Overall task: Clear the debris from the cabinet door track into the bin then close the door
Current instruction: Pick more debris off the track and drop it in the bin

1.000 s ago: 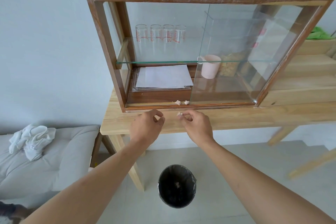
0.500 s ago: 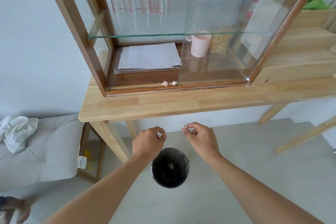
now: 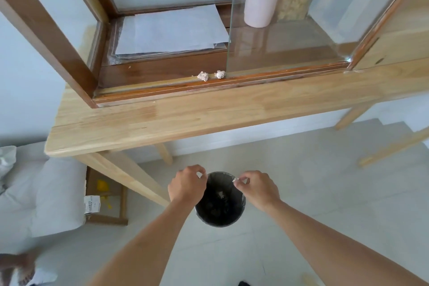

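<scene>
Two crumpled bits of debris (image 3: 203, 76) (image 3: 220, 74) lie in the door track (image 3: 162, 87) of the wooden cabinet, just left of the glass door's (image 3: 278, 30) edge. The door stands slid to the right, leaving the left half open. A round bin with a black liner (image 3: 241, 213) sits on the floor below the table. My right hand (image 3: 256, 189) pinches a small white scrap (image 3: 236, 179) over the bin's right rim. My left hand (image 3: 186, 184) hovers at the bin's left rim with thumb and forefinger pinched; anything between them is too small to see.
The cabinet stands on a light wooden table (image 3: 185, 118); inside are a stack of papers (image 3: 171, 30), a pink mug (image 3: 261, 0) and a jar behind the glass. A grey cushioned seat (image 3: 44, 190) is at the left, table legs to the right. A pale scrap (image 3: 220, 193) lies in the bin.
Both hands have dropped from the table's front edge down to the bin, the right one carrying the scrap. My view has tilted downward.
</scene>
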